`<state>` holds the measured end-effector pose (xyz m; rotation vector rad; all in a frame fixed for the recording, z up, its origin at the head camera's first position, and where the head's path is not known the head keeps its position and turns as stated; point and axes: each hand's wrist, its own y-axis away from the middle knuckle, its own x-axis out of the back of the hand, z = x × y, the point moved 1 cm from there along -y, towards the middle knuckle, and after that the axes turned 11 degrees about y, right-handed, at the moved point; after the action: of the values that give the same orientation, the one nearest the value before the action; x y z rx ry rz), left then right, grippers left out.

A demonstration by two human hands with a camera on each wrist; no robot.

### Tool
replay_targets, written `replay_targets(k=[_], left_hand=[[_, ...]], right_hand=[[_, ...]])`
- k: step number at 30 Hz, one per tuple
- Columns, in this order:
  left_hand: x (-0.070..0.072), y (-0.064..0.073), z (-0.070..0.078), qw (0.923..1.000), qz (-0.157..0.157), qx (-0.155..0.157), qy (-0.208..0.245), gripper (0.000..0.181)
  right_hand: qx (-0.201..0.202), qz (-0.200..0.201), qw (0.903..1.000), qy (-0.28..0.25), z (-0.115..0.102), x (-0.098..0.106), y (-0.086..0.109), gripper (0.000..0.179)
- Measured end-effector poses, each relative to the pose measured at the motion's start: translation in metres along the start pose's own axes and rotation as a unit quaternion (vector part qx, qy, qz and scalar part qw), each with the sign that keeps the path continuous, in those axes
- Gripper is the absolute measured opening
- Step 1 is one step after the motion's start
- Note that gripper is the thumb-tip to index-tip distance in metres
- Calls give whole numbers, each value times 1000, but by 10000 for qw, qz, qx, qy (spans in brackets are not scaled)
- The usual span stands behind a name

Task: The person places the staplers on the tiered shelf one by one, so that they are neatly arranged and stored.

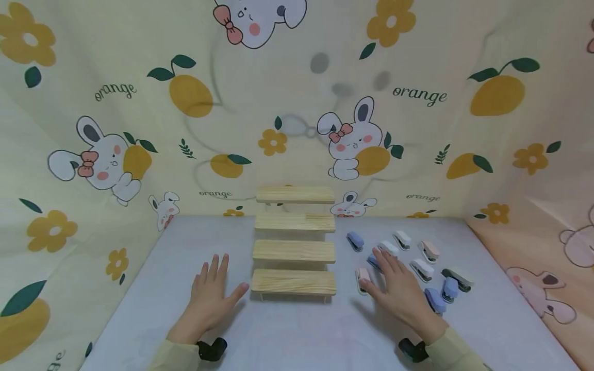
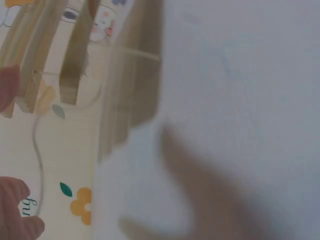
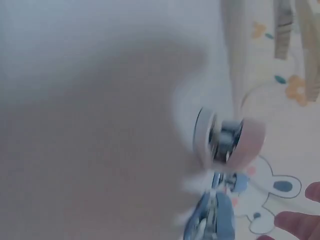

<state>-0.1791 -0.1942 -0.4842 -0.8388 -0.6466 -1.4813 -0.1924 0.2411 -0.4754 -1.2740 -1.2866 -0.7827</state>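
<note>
My left hand (image 1: pixel 209 296) is spread palm down with straight fingers and holds nothing, left of a four-step wooden display rack (image 1: pixel 294 282). Right of the rack, my right hand (image 1: pixel 399 288) extends over several mini staplers with its fingers apart. Nearest its thumb is a pink stapler (image 1: pixel 363 281); a blue stapler (image 1: pixel 373 262) is partly hidden under the fingers. The right wrist view shows the pink stapler (image 3: pixel 250 142) and a blue stapler (image 3: pixel 220 215) apart from the fingertips (image 3: pixel 300 222). Left-hand fingers (image 2: pixel 15 210) edge into the left wrist view.
More staplers lie around the right hand: white (image 1: pixel 422 269), pink (image 1: pixel 429 251), blue (image 1: pixel 435 300), and a dark-based one (image 1: pixel 458 279) farthest right. Another blue stapler (image 1: pixel 355 240) lies close to the rack. Printed cloth (image 1: pixel 287 103) encloses the pale table (image 1: pixel 297 335).
</note>
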Motion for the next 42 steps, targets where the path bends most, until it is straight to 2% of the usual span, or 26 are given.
replay_targets(k=[3, 6, 8, 10, 13, 15, 17, 21, 24, 29, 32, 34, 36, 38, 42], left_hand=[[-9, -5, 3, 9968, -140, -35, 780, 95], [-18, -9, 9, 9844, -298, 34, 1734, 93], [-24, -10, 14, 9679, -435, 227, 2465, 91], [-28, -10, 20, 9466, -532, 401, 3156, 86], [-39, -10, 21, 9173, -665, 513, 3892, 82], [-46, -11, 19, 9049, -717, 510, 4164, 79], [-55, -13, 14, 8964, -785, 506, 4334, 76], [-65, -13, 13, 8763, -908, 586, 4696, 65], [-69, -14, 13, 8724, -920, 627, 4759, 59], [-68, -14, 15, 8789, -845, 590, 4658, 57], [-66, -14, 14, 8817, -798, 588, 4612, 57], [-66, -13, 13, 8817, -814, 659, 4600, 57], [-66, -12, 12, 8801, -827, 736, 4616, 57], [-66, -12, 12, 8747, -880, 746, 4707, 58], [-67, -11, 13, 8733, -862, 686, 4745, 57]], right_hand=[[-278, -290, 9943, -984, -4, -1, -1, 79], [-681, -652, 9778, -1871, -8, 0, -3, 77], [-934, -881, 9662, -2235, -10, -1, -5, 77], [-1124, -1061, 9553, -2520, -11, -3, -6, 79], [-1398, -1239, 9376, -2934, -11, -9, -7, 80], [-1531, -1293, 9287, -3121, -10, -15, -7, 82], [-1635, -1358, 9202, -3287, -9, -21, -7, 84], [-1753, -1525, 9093, -3453, -3, -31, -8, 82], [-1807, -1698, 8966, -3668, 2, -36, -8, 79], [-1863, -1846, 8695, -4185, 4, -37, -9, 74], [-1888, -1837, 8621, -4329, 2, -37, -10, 69], [-1900, -1860, 8599, -4357, 1, -38, -10, 68], [-1930, -1861, 8646, -4249, 0, -40, -10, 67], [-1979, -1874, 8695, -4120, 0, -41, -10, 67], [-1933, -1862, 8828, -3855, 1, -41, -9, 70]])
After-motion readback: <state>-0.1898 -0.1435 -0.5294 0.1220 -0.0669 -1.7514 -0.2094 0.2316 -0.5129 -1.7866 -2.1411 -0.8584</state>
